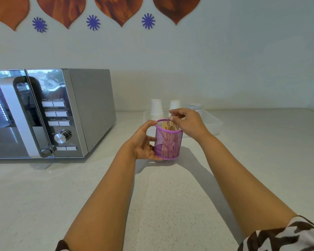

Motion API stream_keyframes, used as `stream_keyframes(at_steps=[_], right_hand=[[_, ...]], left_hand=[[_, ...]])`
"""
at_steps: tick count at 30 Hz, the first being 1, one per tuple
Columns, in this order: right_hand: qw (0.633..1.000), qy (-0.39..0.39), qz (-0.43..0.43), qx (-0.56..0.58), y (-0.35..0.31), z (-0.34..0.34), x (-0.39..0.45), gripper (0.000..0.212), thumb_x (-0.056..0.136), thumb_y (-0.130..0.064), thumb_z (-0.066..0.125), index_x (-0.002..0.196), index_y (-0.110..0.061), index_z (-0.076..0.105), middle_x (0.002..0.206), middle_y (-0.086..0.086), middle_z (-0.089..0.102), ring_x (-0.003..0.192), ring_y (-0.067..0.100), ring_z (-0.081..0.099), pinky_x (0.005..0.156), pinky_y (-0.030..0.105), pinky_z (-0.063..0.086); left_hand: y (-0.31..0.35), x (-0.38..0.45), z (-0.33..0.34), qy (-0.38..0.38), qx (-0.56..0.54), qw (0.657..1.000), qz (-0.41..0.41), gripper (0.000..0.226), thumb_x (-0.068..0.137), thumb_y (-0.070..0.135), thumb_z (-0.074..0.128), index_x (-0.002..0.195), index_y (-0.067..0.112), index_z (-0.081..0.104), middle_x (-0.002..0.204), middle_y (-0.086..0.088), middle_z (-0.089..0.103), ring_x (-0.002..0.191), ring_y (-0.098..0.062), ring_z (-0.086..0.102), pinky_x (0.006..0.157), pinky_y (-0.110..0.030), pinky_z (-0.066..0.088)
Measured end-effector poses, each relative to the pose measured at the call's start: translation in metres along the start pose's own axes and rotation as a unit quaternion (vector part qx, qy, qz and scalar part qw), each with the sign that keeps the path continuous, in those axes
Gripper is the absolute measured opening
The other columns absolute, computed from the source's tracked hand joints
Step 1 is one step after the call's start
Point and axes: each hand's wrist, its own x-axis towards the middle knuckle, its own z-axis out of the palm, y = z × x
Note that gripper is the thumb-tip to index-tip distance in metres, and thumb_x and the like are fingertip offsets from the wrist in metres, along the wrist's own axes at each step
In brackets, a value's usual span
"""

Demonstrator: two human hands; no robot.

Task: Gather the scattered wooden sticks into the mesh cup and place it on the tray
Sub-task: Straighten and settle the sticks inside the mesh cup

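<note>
A purple mesh cup (pixel 168 142) stands upright on the pale counter, in the middle of the view. Several wooden sticks (pixel 169 126) stand inside it, their tops just above the rim. My left hand (pixel 143 142) wraps the cup's left side, thumb at the rim. Over the cup's mouth my right hand (pixel 188 124) pinches the top of a stick with its fingertips. A clear plastic tray (pixel 216 124) lies just behind the cup, partly hidden by my right hand. No loose sticks show on the counter.
Two white paper cups (pixel 156 107) and a small white jar (pixel 195 106) stand on the tray. A silver microwave (pixel 62 113) fills the left side. The white wall rises close behind the tray. The counter stretches to the right and toward me.
</note>
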Motion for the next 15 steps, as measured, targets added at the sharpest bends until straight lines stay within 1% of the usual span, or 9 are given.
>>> stream_keyframes(at_steps=[2,4,9,11,13,15], right_hand=[[1.0,-0.009,0.009,-0.014,0.001,0.0,0.0,0.029,0.087,-0.022,0.065,0.114,-0.014,0.069,0.11,0.002,0.07,0.091,0.009,0.057,0.081,0.022,0.042],[0.999,-0.012,0.017,-0.024,0.0034,-0.0004,-0.0006,0.024,0.085,-0.022,0.067,0.107,-0.014,0.073,0.102,0.001,0.071,0.086,0.007,0.055,0.076,0.021,0.041],[1.0,-0.009,0.028,0.011,0.0026,-0.0035,-0.001,0.016,0.084,-0.02,0.067,0.096,-0.012,0.074,0.087,-0.003,0.066,0.085,0.009,0.057,0.077,0.024,0.04],[0.999,-0.005,0.034,0.014,0.0011,-0.0034,-0.0006,0.015,0.085,-0.019,0.066,0.094,-0.011,0.074,0.084,-0.003,0.065,0.083,0.01,0.057,0.075,0.025,0.04],[0.998,-0.001,0.052,0.039,-0.0001,-0.0032,0.0004,0.016,0.087,-0.019,0.064,0.095,-0.008,0.073,0.084,-0.002,0.065,0.08,0.009,0.058,0.074,0.025,0.04],[0.995,0.004,0.069,0.065,-0.0014,-0.0037,0.0016,0.018,0.087,-0.019,0.064,0.096,-0.007,0.072,0.084,-0.003,0.064,0.074,0.004,0.057,0.071,0.023,0.04]], left_hand=[[-0.0007,0.0018,0.0003,0.001,0.015,1.0,-0.009,0.082,0.067,0.056,0.066,0.129,0.009,0.04,0.125,-0.022,0.054,0.106,-0.043,0.06,0.08,-0.052,0.056],[-0.0018,0.0031,0.0007,-0.001,0.031,0.999,-0.017,0.08,0.067,0.057,0.065,0.127,0.01,0.041,0.124,-0.021,0.054,0.107,-0.042,0.06,0.081,-0.052,0.055],[-0.0017,0.0037,0.0008,-0.018,0.044,0.999,-0.027,0.069,0.066,0.058,0.065,0.111,0.009,0.049,0.123,-0.021,0.055,0.105,-0.042,0.061,0.082,-0.051,0.055],[-0.0009,0.0031,0.0012,-0.02,0.049,0.998,-0.027,0.068,0.066,0.058,0.064,0.11,0.008,0.05,0.123,-0.022,0.055,0.104,-0.042,0.061,0.082,-0.051,0.055],[-0.0009,0.0023,0.002,-0.022,0.052,0.998,-0.027,0.068,0.066,0.057,0.064,0.111,0.008,0.05,0.122,-0.022,0.055,0.103,-0.042,0.062,0.083,-0.051,0.054],[-0.0008,0.0011,0.0027,-0.027,0.051,0.998,-0.028,0.069,0.065,0.056,0.065,0.112,0.008,0.049,0.123,-0.022,0.055,0.105,-0.042,0.061,0.085,-0.051,0.053]])
